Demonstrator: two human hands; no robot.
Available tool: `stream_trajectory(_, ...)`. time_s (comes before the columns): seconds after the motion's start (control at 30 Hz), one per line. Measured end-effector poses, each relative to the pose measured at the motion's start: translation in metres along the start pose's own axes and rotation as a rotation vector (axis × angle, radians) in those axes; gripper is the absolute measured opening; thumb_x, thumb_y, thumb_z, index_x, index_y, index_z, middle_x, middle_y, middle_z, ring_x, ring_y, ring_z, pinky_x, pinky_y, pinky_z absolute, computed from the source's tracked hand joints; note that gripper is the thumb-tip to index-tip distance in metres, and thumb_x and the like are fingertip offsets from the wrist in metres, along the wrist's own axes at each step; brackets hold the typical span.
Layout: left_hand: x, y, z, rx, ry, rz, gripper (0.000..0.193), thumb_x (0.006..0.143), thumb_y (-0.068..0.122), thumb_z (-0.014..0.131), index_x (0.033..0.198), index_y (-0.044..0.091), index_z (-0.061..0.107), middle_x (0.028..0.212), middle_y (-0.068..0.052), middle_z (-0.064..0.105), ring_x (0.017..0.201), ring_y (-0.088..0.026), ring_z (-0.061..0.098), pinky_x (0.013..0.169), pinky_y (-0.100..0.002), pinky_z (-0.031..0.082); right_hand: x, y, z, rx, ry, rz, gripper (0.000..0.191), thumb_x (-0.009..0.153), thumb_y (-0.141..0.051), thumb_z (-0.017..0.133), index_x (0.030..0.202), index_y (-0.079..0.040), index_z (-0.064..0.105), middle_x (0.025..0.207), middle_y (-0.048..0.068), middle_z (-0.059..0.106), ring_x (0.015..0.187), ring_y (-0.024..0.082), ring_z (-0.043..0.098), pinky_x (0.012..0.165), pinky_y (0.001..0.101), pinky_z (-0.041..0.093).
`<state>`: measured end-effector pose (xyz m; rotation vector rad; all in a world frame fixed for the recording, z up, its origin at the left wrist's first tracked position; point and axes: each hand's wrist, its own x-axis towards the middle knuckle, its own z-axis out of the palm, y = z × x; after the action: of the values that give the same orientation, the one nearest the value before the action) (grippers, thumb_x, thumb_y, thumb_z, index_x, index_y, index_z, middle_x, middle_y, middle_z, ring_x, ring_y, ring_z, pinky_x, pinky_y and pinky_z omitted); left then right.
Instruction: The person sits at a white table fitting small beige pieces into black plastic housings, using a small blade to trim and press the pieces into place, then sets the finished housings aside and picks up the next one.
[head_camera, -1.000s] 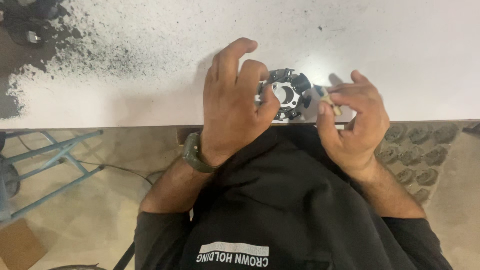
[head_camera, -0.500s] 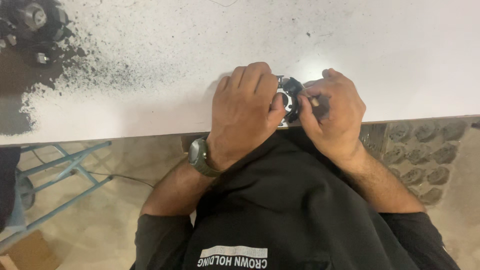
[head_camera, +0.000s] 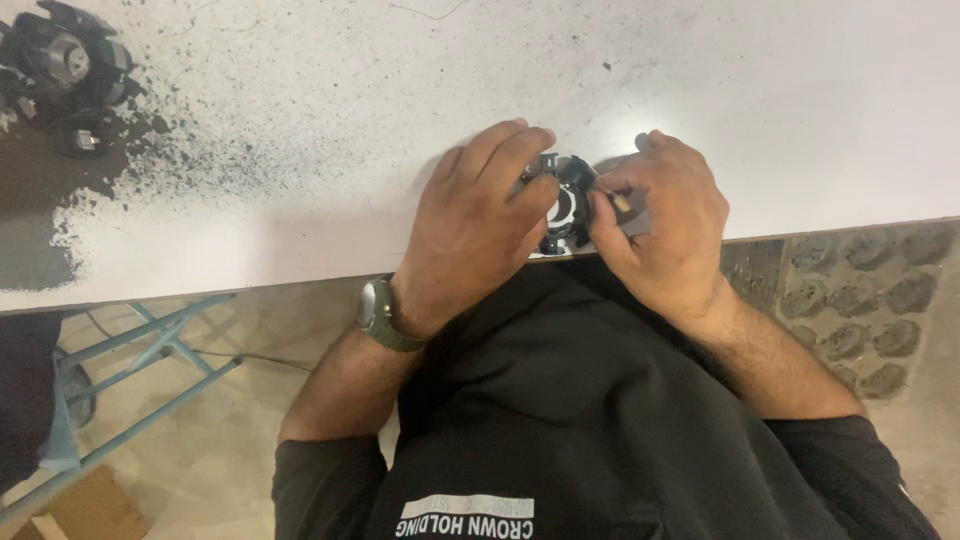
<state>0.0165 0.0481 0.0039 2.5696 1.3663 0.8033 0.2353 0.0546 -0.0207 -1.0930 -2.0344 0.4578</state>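
A small black ring-shaped part with a pale metal centre (head_camera: 566, 208) sits on the white bench (head_camera: 800, 110) right at its near edge, a little right of the middle, held between both hands. The left hand (head_camera: 470, 225) covers its left side, fingers (head_camera: 515, 150) curled over the top and closed on the part. The right hand (head_camera: 665, 220) presses in from the right, its fingers pinched on a thin pale stick-like tool (head_camera: 612, 196) whose tip touches the part's right rim. A green wristwatch (head_camera: 378, 312) sits on the left wrist, and black sleeves run down to a black garment. Black powdery dust (head_camera: 150, 150) spreads across the bench toward its far left corner, where similar dark round parts with metal hubs (head_camera: 65, 62) stand, well apart from the hands. Below the near edge a light blue metal frame (head_camera: 150, 355) shows at the left.
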Motion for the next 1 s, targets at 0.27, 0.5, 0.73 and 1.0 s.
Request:
stream_trajectory(0.27,0.000,0.009,0.006,-0.175,0.043,-0.203,0.019,0.097,0.008,0.073,0.114,0.006,0.066,0.120,-0.006,0.068,0.103,-0.026,0.071,0.087,-0.038,0.059,-0.005,0.002,0.001,0.074,0.049,-0.080,0.027,0.091,0.002,0.077,0.109,-0.006,0.059,0.101,0.010,0.068,0.109,0.033,0.070,0.118,0.0561,0.047)
stream_trajectory(0.5,-0.008,0.013,0.008,-0.193,0.071,-0.236,0.018,0.098,0.010,0.074,0.113,0.004,0.065,0.119,-0.007,0.068,0.102,-0.026,0.072,0.086,-0.037,0.059,-0.012,0.003,0.008,0.066,0.024,-0.139,0.028,0.084,0.004,0.079,0.104,-0.005,0.062,0.093,0.009,0.065,0.111,0.033,0.069,0.117,0.0582,0.045)
stream_trajectory(0.73,-0.012,0.015,0.009,-0.222,0.090,-0.243,0.021,0.095,0.007,0.074,0.112,0.004,0.062,0.122,-0.009,0.068,0.106,-0.029,0.070,0.088,-0.038,0.059,-0.012,0.002,0.010,0.016,0.000,-0.132,0.030,0.085,0.004,0.081,0.107,-0.005,0.062,0.099,0.010,0.067,0.112,0.032,0.068,0.119,0.0561,0.048)
stream_trajectory(1.0,-0.018,0.015,0.013,-0.218,0.063,-0.258,0.022,0.091,0.003,0.073,0.108,0.004,0.060,0.129,-0.010,0.066,0.108,-0.029,0.070,0.084,-0.036,0.059,-0.014,0.003,0.012,0.064,0.044,-0.162,0.029,0.084,0.004,0.080,0.103,-0.006,0.061,0.095,0.009,0.065,0.109,0.033,0.069,0.116,0.0561,0.049)
